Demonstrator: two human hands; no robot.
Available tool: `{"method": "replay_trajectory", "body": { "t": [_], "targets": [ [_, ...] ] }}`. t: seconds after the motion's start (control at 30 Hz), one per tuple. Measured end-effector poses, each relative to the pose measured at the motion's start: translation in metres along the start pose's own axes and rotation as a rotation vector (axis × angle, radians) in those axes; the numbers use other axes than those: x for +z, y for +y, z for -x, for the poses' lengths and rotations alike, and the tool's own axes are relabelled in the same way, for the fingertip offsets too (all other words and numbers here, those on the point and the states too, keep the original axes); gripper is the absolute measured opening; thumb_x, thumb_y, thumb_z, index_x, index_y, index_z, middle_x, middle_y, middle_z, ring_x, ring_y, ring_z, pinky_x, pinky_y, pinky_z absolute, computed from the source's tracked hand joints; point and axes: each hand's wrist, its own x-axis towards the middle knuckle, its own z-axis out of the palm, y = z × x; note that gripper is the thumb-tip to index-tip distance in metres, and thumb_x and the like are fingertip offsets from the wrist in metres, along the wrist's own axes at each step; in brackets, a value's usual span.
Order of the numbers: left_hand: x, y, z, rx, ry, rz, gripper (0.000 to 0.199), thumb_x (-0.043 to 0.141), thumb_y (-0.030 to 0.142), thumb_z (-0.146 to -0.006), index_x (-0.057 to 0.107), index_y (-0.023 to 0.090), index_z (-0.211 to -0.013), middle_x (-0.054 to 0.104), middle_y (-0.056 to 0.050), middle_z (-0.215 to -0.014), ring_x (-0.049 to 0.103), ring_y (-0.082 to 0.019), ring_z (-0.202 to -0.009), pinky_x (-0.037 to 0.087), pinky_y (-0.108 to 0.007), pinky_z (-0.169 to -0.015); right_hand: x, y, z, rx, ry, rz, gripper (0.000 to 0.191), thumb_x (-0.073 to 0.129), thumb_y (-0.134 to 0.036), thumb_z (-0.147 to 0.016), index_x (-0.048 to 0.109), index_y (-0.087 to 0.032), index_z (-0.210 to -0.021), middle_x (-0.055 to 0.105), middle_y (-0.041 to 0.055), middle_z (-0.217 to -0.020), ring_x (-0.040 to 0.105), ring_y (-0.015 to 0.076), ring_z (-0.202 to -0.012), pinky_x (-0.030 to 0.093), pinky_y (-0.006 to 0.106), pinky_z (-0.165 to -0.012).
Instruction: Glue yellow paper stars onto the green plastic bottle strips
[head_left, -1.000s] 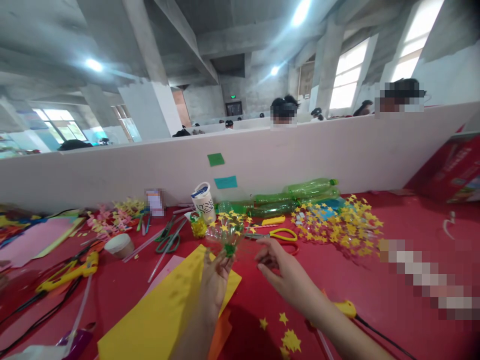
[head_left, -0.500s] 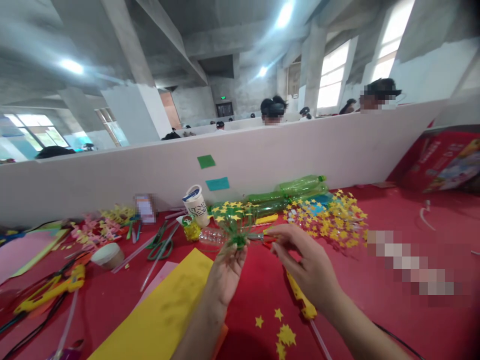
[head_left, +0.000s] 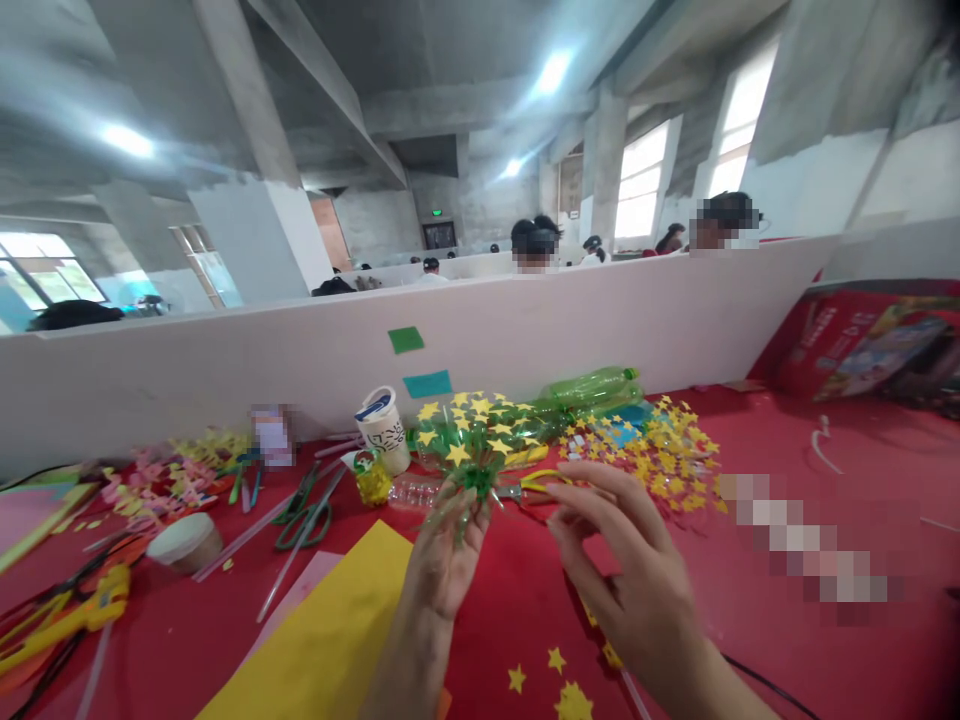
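My left hand (head_left: 454, 550) is closed around the base of a cut green plastic bottle (head_left: 480, 478). Its thin strips fan upward, with yellow paper stars (head_left: 457, 455) at the tips. To the right, my right hand (head_left: 626, 560) hovers with fingers apart, and I see nothing between them. Just beyond its fingertips is a small tool with metal jaws and yellow-and-red handles (head_left: 534, 487). Partly hidden beneath the right hand is a yellow glue gun (head_left: 612, 656) with a clear stick. Several loose yellow stars (head_left: 574, 700) lie on the red table nearby.
Yellow paper (head_left: 322, 630), green-handled scissors (head_left: 304, 525), a cup (head_left: 382, 430) and another yellow glue gun (head_left: 82, 615) lie leftward. Behind are green bottles (head_left: 585, 395) and a bunch of yellow stars (head_left: 667, 460). A white partition (head_left: 225, 365) bounds the table; people sit beyond it.
The star-tipped strips now lean toward me and show more spread. My right hand has drawn back slightly right and down from the tool's handles, its fingers wider. The camera view has shifted.
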Motion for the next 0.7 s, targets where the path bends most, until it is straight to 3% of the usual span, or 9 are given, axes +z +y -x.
{"method": "replay_trajectory", "body": {
  "t": [0.07, 0.2, 0.3, 0.43, 0.7],
  "targets": [
    [-0.002, 0.002, 0.000, -0.002, -0.011, -0.007, 0.021, 0.065, 0.004, -0.066, 0.066, 0.017, -0.083, 0.070, -0.003, -0.086, 0.065, -0.017, -0.089, 0.048, -0.031, -0.089, -0.001, -0.008, -0.002, 0.009, 0.018, 0.001, 0.024, 0.048, -0.013, -0.084, 0.054, -0.025, -0.104, 0.059, 0.0070, -0.096, 0.060, 0.0163, -0.080, 0.051, 0.026, -0.068],
    [-0.007, 0.004, 0.000, -0.012, -0.021, -0.032, 0.021, 0.067, 0.006, -0.064, 0.066, 0.017, -0.082, 0.070, -0.003, -0.090, 0.064, -0.019, -0.091, 0.048, -0.031, -0.089, 0.007, -0.013, -0.003, 0.064, -0.207, -0.072, 0.020, 0.048, -0.014, -0.085, 0.052, -0.027, -0.100, 0.062, -0.0001, -0.078, 0.059, 0.0115, -0.062, 0.049, 0.021, -0.058],
    [-0.010, 0.002, -0.001, -0.002, -0.030, -0.064, 0.013, 0.068, 0.009, -0.064, 0.066, 0.016, -0.074, 0.071, -0.003, -0.083, 0.065, -0.019, -0.088, 0.047, -0.031, -0.088, 0.018, -0.006, 0.001, 0.092, -0.284, -0.091, 0.021, 0.047, -0.015, -0.086, 0.052, -0.026, -0.102, 0.063, -0.0001, -0.081, 0.061, 0.0114, -0.066, 0.050, 0.021, -0.061],
    [-0.011, -0.003, -0.001, 0.013, -0.048, -0.077, 0.012, 0.068, 0.011, -0.066, 0.065, 0.017, -0.075, 0.070, -0.002, -0.084, 0.065, -0.016, -0.084, 0.045, -0.030, -0.088, 0.028, 0.004, 0.006, 0.057, -0.291, -0.112, 0.028, 0.047, -0.018, -0.086, 0.049, -0.025, -0.113, 0.066, 0.0021, -0.086, 0.064, 0.0122, -0.070, 0.051, 0.021, -0.065],
    [-0.006, -0.009, 0.001, 0.001, -0.047, -0.083, 0.016, 0.068, 0.011, -0.066, 0.065, 0.017, -0.080, 0.070, -0.003, -0.084, 0.064, -0.016, -0.085, 0.045, -0.030, -0.087, 0.030, 0.008, 0.007, -0.027, -0.245, -0.107, 0.025, 0.045, -0.015, -0.087, 0.054, -0.023, -0.109, 0.065, 0.0047, -0.092, 0.063, 0.0152, -0.085, 0.051, 0.024, -0.076]
  ]
}}
